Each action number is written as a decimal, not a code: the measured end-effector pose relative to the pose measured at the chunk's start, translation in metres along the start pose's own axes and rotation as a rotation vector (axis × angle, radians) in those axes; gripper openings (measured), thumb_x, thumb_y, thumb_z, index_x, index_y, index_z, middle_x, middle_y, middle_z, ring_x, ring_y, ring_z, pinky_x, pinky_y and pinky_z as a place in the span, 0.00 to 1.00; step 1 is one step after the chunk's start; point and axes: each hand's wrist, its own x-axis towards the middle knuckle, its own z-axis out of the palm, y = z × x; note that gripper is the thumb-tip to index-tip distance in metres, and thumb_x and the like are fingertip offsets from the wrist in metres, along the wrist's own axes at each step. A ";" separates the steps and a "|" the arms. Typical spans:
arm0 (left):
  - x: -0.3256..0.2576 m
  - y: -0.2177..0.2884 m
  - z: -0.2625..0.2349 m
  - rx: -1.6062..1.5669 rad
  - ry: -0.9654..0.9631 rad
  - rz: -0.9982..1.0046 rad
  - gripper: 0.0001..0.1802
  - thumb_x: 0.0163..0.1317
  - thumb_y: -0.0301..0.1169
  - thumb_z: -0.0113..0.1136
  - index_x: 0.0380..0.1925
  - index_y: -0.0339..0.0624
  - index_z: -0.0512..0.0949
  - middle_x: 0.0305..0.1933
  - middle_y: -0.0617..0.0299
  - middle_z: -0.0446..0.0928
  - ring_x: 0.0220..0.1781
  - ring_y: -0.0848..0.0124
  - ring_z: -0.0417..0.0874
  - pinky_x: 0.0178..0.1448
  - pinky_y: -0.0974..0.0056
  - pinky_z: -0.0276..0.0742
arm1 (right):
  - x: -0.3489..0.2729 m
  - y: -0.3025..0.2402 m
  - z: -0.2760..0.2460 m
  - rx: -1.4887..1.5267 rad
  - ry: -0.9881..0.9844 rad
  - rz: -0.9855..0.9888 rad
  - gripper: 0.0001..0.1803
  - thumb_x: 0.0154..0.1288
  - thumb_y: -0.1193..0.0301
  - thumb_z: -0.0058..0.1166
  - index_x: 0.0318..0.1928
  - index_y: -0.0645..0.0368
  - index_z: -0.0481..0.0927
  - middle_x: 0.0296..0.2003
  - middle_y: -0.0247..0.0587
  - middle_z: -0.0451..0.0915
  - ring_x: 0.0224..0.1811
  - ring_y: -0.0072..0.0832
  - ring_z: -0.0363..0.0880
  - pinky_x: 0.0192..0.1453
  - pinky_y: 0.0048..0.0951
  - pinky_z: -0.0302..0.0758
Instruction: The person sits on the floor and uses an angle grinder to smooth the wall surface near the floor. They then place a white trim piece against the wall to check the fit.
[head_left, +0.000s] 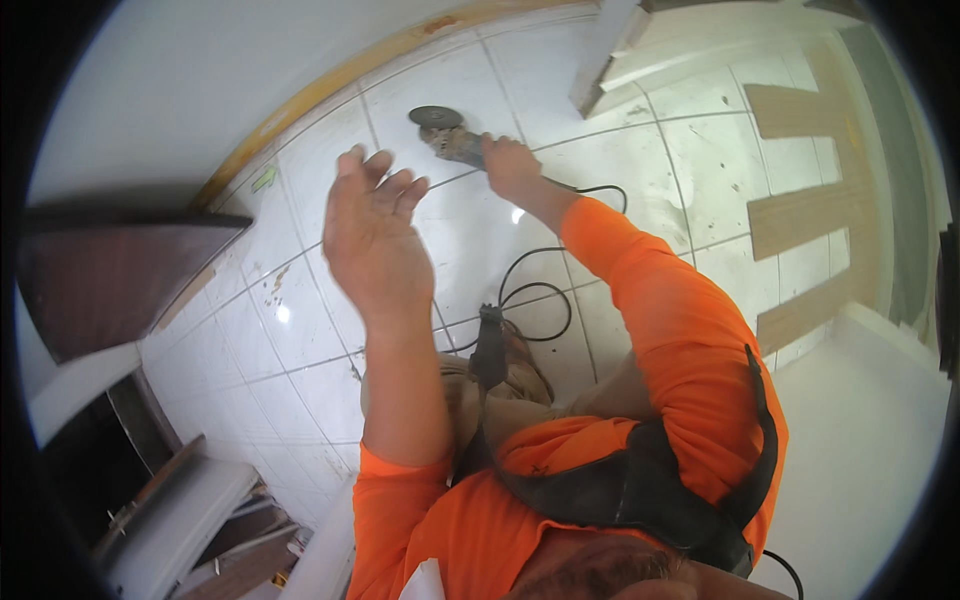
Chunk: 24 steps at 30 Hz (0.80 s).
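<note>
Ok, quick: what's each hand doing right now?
Left hand: open, fingers loosely bent, nothing visible in it.
Right hand: closed, holding the grinder.

R hand (510, 164) grips angle grinder (460, 147), L hand (375, 228) raised w/ fingers (378, 167) half-bent.

Glare flecks the bright tiles (480, 235); edges bend.
</note>
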 end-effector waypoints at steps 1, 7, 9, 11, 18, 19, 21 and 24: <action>0.001 -0.002 -0.004 -0.013 -0.036 0.003 0.24 0.78 0.46 0.57 0.61 0.37 0.76 0.54 0.59 0.77 0.53 0.65 0.77 0.63 0.51 0.74 | 0.000 0.000 0.005 -0.002 0.012 -0.008 0.26 0.70 0.73 0.54 0.68 0.63 0.73 0.48 0.53 0.84 0.50 0.46 0.87 0.53 0.45 0.85; 0.000 0.004 -0.008 -0.035 0.026 -0.049 0.26 0.77 0.47 0.58 0.63 0.39 0.74 0.56 0.60 0.75 0.56 0.67 0.73 0.67 0.52 0.68 | 0.007 -0.010 0.027 -0.005 0.064 0.004 0.27 0.72 0.72 0.52 0.71 0.61 0.73 0.48 0.52 0.83 0.50 0.46 0.87 0.49 0.47 0.84; 0.000 0.006 -0.007 0.005 0.014 -0.041 0.26 0.77 0.47 0.58 0.63 0.39 0.74 0.56 0.60 0.75 0.56 0.67 0.73 0.68 0.52 0.67 | 0.008 -0.013 0.036 -0.076 0.097 0.001 0.29 0.72 0.73 0.52 0.72 0.61 0.71 0.49 0.53 0.83 0.49 0.47 0.86 0.50 0.47 0.83; 0.000 0.004 -0.005 0.032 0.026 -0.034 0.27 0.77 0.49 0.58 0.63 0.39 0.74 0.54 0.61 0.74 0.55 0.68 0.73 0.68 0.52 0.67 | 0.007 -0.014 0.045 -0.155 0.144 -0.014 0.32 0.71 0.71 0.55 0.74 0.62 0.69 0.49 0.54 0.82 0.50 0.48 0.85 0.51 0.48 0.82; 0.003 0.003 -0.005 -0.024 -0.003 -0.095 0.26 0.78 0.49 0.57 0.62 0.39 0.75 0.54 0.62 0.76 0.54 0.68 0.74 0.68 0.52 0.68 | -0.008 -0.032 0.043 -0.199 0.084 -0.011 0.37 0.70 0.69 0.56 0.76 0.67 0.64 0.54 0.59 0.78 0.53 0.50 0.83 0.54 0.50 0.79; 0.002 0.003 -0.007 -0.040 -0.018 -0.092 0.26 0.78 0.49 0.57 0.62 0.40 0.75 0.54 0.62 0.76 0.53 0.68 0.74 0.67 0.52 0.68 | -0.012 -0.033 0.039 -0.154 0.057 -0.012 0.37 0.69 0.69 0.56 0.76 0.68 0.64 0.54 0.58 0.78 0.53 0.49 0.82 0.54 0.50 0.79; 0.000 0.004 -0.005 -0.049 -0.014 -0.081 0.26 0.78 0.49 0.56 0.62 0.39 0.75 0.53 0.61 0.76 0.53 0.68 0.76 0.67 0.52 0.69 | -0.018 -0.035 0.035 -0.077 0.035 -0.007 0.38 0.68 0.70 0.56 0.76 0.68 0.63 0.54 0.57 0.77 0.52 0.48 0.82 0.54 0.49 0.78; -0.002 0.008 0.000 -0.013 0.031 -0.065 0.26 0.78 0.49 0.56 0.62 0.38 0.75 0.52 0.61 0.76 0.53 0.68 0.76 0.66 0.52 0.70 | -0.016 -0.033 0.049 -0.012 0.046 -0.005 0.40 0.68 0.69 0.58 0.77 0.68 0.62 0.53 0.55 0.77 0.52 0.47 0.81 0.54 0.48 0.77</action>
